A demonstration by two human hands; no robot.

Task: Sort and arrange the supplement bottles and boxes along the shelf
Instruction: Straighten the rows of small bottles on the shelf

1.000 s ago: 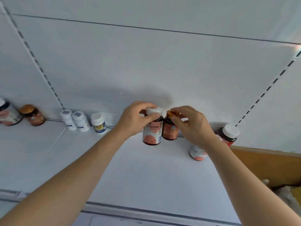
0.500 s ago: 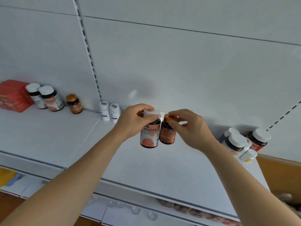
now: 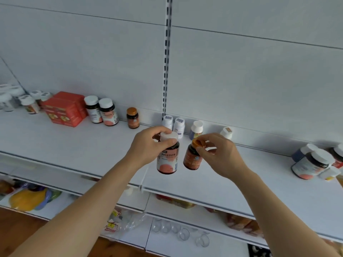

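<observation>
My left hand grips a dark bottle with a white cap and pink label by its lid, above the white shelf. My right hand pinches the orange cap of a smaller brown bottle just to the right of it. Both bottles hang in the air, slightly apart. Against the back wall stand red boxes, two white-capped dark bottles and a matching orange-capped bottle.
Small white bottles stand behind my hands. A cluster of bottles sits at the right end, more white-capped ones at the far left. A slotted upright splits the back panel. Lower shelves hold glasses and packets.
The view has swung left and down, revealing the red boxes and lower shelves. Both hands carry their bottles along the shelf leftward, and the two bottles have drawn a little apart.
</observation>
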